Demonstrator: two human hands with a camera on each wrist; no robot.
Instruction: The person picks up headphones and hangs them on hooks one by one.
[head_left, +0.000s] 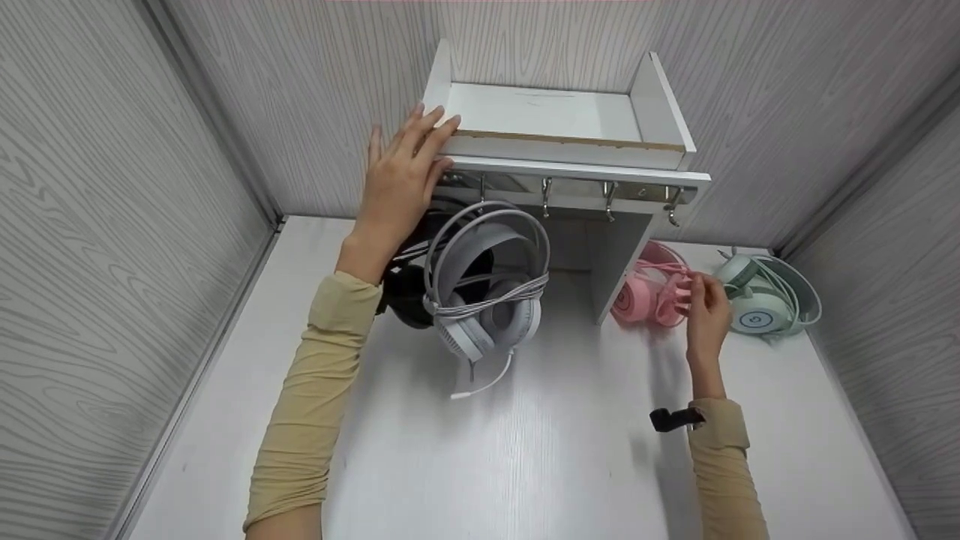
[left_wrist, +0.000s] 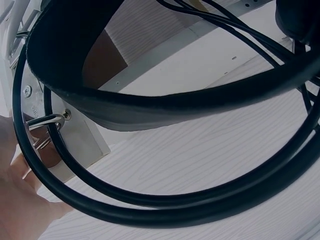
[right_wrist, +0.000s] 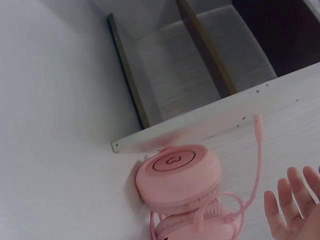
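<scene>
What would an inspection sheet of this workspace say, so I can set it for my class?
Surface: white tabletop, bearing a white shelf unit with a hook rail.
Job's things: black headset and white headset hang from the rail; pink headset and mint headset rest on the tabletop, right of the unit.
Clutter: nothing seen.
Hands: left hand rests on the unit's left front end, fingers spread; right hand is beside the pink headset, apart from it in the wrist view.
Cables: white headset's cord is wound across its earcups; mint headset's cord lies looped over it.
Surroundings: grey wood-grain panels behind and on both sides.
</scene>
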